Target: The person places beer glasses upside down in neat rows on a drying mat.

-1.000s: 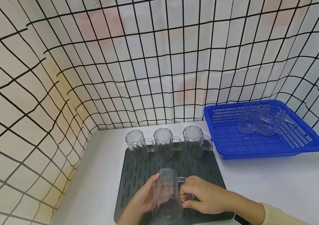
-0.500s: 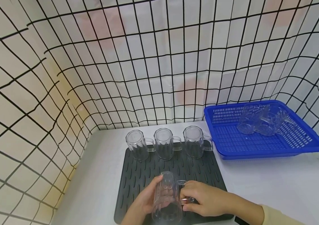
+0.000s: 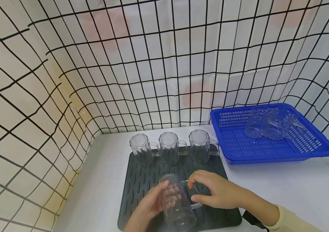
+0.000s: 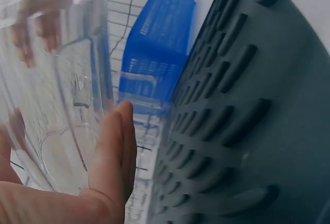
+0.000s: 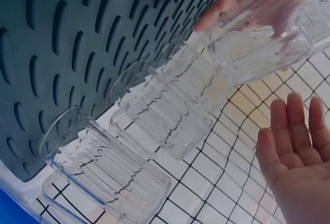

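Note:
A clear glass mug [image 3: 180, 214] is held tilted over the dark grey ribbed mat [image 3: 136, 188], its handle to the right. My left hand [image 3: 153, 201] grips its body from the left, thumb on the near side and fingers showing through the glass. In the left wrist view the fingers [image 4: 111, 152] wrap the mug [image 4: 72, 105]. Beside the handle, my right hand [image 3: 216, 190] is spread, thumb and fingers apart around the handle's outer side. The right wrist view shows this hand [image 5: 301, 167] with its palm bare and fingers extended, away from the glass.
Three glass mugs [image 3: 168, 153] stand in a row along the mat's back edge, handles to the right. A blue plastic basket [image 3: 231, 158] at the back right holds two more mugs [image 3: 274, 129]. Black wire grid [image 3: 179, 77] walls the table's back and sides.
My right hand has let go of the mug's handle and opened. The mug has turned in my left hand, its lower end swinging right.

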{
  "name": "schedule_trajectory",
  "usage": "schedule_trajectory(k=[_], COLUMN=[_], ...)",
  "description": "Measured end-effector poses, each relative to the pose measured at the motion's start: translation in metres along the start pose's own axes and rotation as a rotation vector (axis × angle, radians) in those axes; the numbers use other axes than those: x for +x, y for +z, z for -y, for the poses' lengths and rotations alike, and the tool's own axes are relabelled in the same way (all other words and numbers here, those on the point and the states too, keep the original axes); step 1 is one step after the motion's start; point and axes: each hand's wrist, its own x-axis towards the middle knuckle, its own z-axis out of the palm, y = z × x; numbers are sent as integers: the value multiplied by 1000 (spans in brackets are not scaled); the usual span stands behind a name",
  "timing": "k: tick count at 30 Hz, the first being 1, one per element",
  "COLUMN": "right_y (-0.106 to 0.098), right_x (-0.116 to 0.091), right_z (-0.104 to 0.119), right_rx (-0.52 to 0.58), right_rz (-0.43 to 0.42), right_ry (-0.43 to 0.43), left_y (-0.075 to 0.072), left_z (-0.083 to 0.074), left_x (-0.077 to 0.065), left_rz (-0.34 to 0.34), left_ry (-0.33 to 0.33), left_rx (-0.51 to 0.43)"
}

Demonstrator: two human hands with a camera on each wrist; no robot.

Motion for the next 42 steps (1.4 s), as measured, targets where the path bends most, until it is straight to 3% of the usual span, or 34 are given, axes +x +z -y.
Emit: schedule_trajectory(k=[8,16,21,27,38,42], right_y=[-4,-3,-2,0,8,15], right_x=[1,1,0,-1,-4,-5], right_z=[-1,-6,-7,-8,-13,-15], right_rx=[-16,28,59,90,198,226], right_rz=[-138,-235,-224,-210,-154,-127], right_ry=[17,21,66,90,101,116], left_y=[11,17,19,22,24,26], left_z=[-12,-25,-29,-30,-28,-26], left_x=[-8,-18,-22,-26,-26,-28], left_rz=[-67,-9,15,69,109,98], left_ry=[140,212,276,377,563,602], left_rx=[94,189,277,313,483,555])
